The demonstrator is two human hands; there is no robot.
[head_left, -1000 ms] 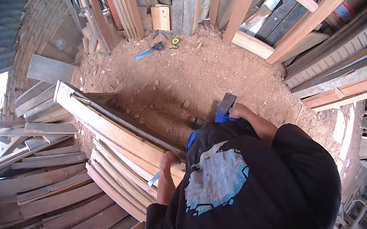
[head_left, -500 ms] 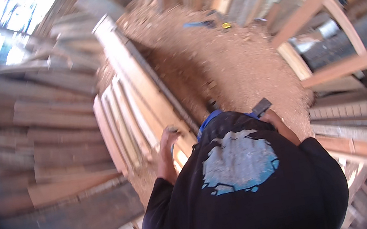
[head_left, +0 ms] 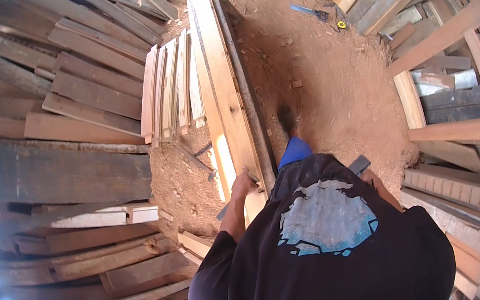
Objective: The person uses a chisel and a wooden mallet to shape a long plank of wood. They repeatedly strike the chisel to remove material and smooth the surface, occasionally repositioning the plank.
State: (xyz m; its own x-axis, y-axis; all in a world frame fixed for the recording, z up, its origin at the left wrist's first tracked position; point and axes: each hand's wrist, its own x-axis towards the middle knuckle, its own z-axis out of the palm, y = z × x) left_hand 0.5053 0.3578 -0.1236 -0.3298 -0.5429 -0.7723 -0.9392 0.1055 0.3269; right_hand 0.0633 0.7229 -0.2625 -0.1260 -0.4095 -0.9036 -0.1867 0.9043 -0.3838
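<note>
View turned leftward, left hand (curled) at plank

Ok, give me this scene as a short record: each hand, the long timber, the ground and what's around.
Left hand: at the near part of the long pale timber; grip unclear
Right hand: holding a dark grey block-shaped tool, partly hidden
Timber position: lengthwise ahead, left of the legs
Left of timber: row of pale slats
Ground: wood chips; blue-bladed handsaw and apparent yellow tape measure ahead
Surroundings: stacked boards left, wooden frame right
</note>
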